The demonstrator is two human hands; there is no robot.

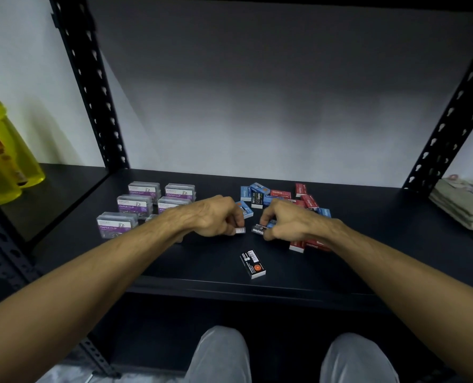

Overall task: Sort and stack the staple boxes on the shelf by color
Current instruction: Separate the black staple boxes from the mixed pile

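Observation:
A loose heap of small blue (258, 189), red (301, 189) and black (257, 201) staple boxes lies on the dark shelf (207, 261), right of centre. My left hand (216, 217) is closed on a small box whose white end (240, 230) sticks out. My right hand (287, 218) grips a black staple box (258, 230) beside it. The two hands almost meet. One black staple box (253, 264) lies alone near the shelf's front edge. More red boxes (297, 246) peek out under my right wrist.
Several clear paper-clip boxes (116, 223) with purple labels stand in rows on the left of the shelf. Black perforated uprights (91, 87) frame both sides. Yellow bottles (0, 150) stand beyond the left upright, folded paper or cloth (461, 203) at far right.

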